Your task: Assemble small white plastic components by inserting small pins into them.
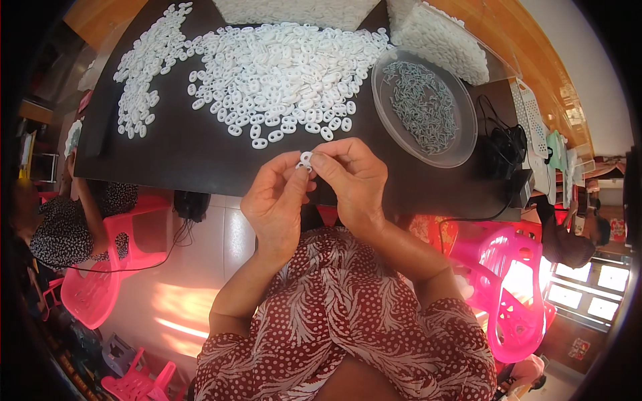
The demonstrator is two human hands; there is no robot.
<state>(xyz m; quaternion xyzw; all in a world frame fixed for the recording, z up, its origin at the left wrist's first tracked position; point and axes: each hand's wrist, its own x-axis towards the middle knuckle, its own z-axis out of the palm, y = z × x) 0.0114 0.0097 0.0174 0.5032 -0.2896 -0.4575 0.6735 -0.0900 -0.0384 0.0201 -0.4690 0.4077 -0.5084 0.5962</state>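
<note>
Just in front of the dark table's near edge, my two hands meet fingertip to fingertip. Between them are small white plastic pieces with holes [305,159], perhaps two; my fingers cover part of them. Thumb and fingers of my left hand [275,200] pinch the lower left side. My right hand [356,184] pinches from the right, its thumb against the white plastic. Beyond my hands spreads a large heap of white oval two-hole pieces [281,73]. Grey metal screws [424,107] lie in a round clear plastic tub [461,152] to the right.
A smaller group of white ovals [144,73] lies at the far left of the table [167,157]. Clear containers packed with white pieces [441,43] stand at the back. Black cables [505,144] lie right. Pink chairs [501,287] flank me; a person [67,227] sits left.
</note>
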